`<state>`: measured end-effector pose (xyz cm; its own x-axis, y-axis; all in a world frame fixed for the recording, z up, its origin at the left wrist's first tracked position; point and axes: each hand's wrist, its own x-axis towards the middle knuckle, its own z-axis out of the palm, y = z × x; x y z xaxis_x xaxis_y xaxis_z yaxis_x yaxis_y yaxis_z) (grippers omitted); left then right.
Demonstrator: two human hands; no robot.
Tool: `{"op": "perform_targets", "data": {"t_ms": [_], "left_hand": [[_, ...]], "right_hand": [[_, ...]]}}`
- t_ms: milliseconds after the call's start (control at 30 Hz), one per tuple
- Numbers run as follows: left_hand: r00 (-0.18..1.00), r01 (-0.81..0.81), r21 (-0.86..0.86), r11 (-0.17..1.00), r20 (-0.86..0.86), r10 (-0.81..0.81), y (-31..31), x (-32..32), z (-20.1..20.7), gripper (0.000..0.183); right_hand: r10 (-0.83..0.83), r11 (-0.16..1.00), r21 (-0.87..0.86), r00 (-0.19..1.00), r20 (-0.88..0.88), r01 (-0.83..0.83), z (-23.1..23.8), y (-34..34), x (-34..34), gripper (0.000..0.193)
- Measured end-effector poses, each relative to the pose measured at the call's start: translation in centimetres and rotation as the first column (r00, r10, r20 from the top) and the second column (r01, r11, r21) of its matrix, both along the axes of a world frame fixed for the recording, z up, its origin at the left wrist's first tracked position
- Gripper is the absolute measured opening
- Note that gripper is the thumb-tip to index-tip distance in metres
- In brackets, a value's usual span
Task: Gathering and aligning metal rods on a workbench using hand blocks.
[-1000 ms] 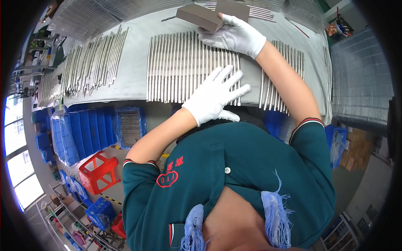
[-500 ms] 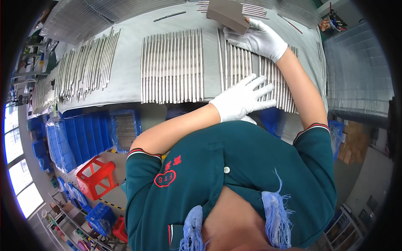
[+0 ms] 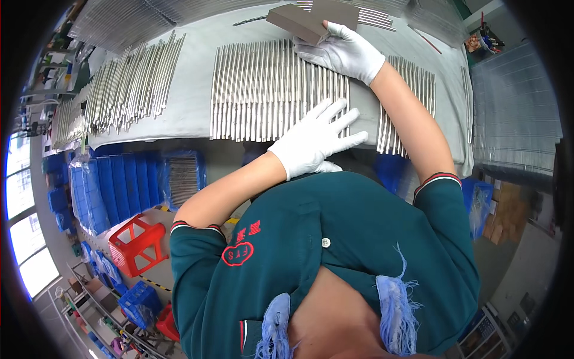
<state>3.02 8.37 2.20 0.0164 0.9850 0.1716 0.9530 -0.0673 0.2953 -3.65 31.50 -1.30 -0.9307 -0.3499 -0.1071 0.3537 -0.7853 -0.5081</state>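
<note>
My right hand (image 3: 344, 52), in a white glove with the thumb tip bare, grips the end of a brown rectangular block (image 3: 294, 21). Its fingers lie along the upper ends of a row of slim silvery metal rods (image 3: 257, 90). At the row's lower right, my left hand (image 3: 315, 139), also gloved in white, is open with spread fingers over the rods' near ends. A second brown block (image 3: 336, 15) sits just behind the held one. To the right, across a gap, a smaller group of rods (image 3: 408, 102) lies partly beneath my right forearm.
More rods (image 3: 134, 84) lie unevenly on the left of the grey-white covered table (image 3: 185, 107). A drill bit (image 3: 250, 20) lies at the back. Clear plastic trays (image 3: 514, 107) are stacked at right; blue crates (image 3: 122, 188) and a red stool (image 3: 137, 244) stand below left.
Both hands have moved left, the right one carrying the block. Several rods have shifted left against the middle row, and a gap now separates them from the right group.
</note>
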Motion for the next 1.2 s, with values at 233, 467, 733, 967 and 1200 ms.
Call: {"op": "perform_targets", "data": {"t_ms": [233,467,733,967,1200], "left_hand": [[0.998,0.054,0.056,0.997,0.028,-0.056,1.5,0.9,-1.0,0.076],[0.976,0.201,0.231,0.952,0.032,-0.214,2.6,1.5,-1.5,0.075],[0.98,-0.193,0.04,0.98,0.05,0.191,-3.7,-1.5,0.9,0.086],[0.886,-0.458,-0.036,0.888,-0.1,0.453,-8.2,-3.2,0.4,0.088],[0.922,-0.388,-0.059,0.92,-0.027,0.387,-7.1,-2.3,0.7,0.087]], "right_hand": [[-0.006,0.999,-0.042,1.0,0.008,0.007,0.5,1.6,1.7,0.062],[-0.118,0.992,0.045,0.993,0.019,0.117,2.6,5.6,6.4,0.062],[0.033,0.975,-0.22,0.999,-0.016,-0.036,2.2,-0.4,1.1,0.065],[0.101,0.96,-0.258,0.994,-0.031,-0.105,0.3,-6.2,-5.3,0.06],[0.02,0.999,-0.048,1.0,-0.001,-0.02,0.0,-5.0,-3.8,0.058]]}}
